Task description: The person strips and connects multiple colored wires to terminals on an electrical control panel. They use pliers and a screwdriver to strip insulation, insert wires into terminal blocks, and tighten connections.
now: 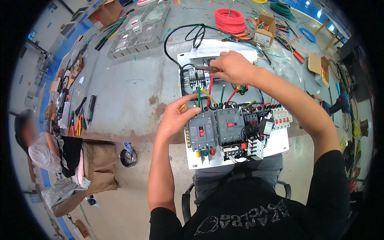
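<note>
A white mounting panel [280, 141] bearing electrical parts lies across the table's near edge and over my lap. My left hand [176, 116] is at the upper left corner of a dark circuit breaker [202, 130], thumb and forefinger curled at a short upright green wire [199, 95]. A yellow wire end shows between its fingers. My right hand [236, 68] grips a slim dark metal tool [209, 69], its kind unclear, pointing left over a black terminal part [197, 78]. Beside the breaker sits a contactor [230, 126] with a red button. Red, yellow and green wires stand up behind both.
A red wire coil [230, 21] and a carton of tools [265, 30] lie at the back right. Clear plastic boxes [140, 34] stand at the back left. Pliers [79, 124] lie by the left edge. A co-worker [44, 144] sits at far left.
</note>
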